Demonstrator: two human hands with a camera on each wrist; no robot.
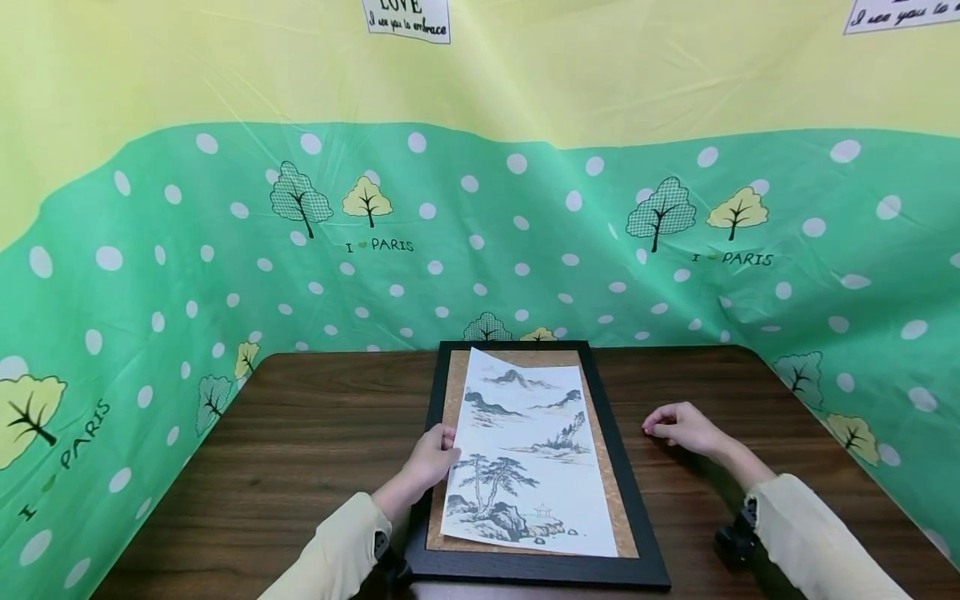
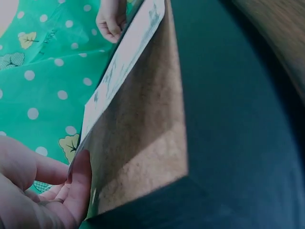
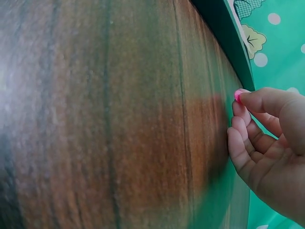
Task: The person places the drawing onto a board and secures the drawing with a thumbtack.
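Note:
A sheet of paper with an ink landscape painting [image 1: 525, 442] lies slightly askew over a cork board [image 1: 626, 533] in a black frame [image 1: 540, 570]. My left hand [image 1: 431, 458] pinches the sheet's left edge between thumb and fingers; in the left wrist view that edge is raised off the cork. To the right of the frame, my right hand [image 1: 686, 429] is low over the table, apart from the board. Its thumb and forefinger pinch a small pink push pin [image 3: 238, 96], of which only the head shows.
The framed board sits on a dark wooden table [image 1: 330, 433], reaching its far edge. Behind and on both sides hangs a green and yellow cloth [image 1: 525, 200] with dots and trees. A black wrist camera [image 1: 738, 533] is strapped at the right sleeve.

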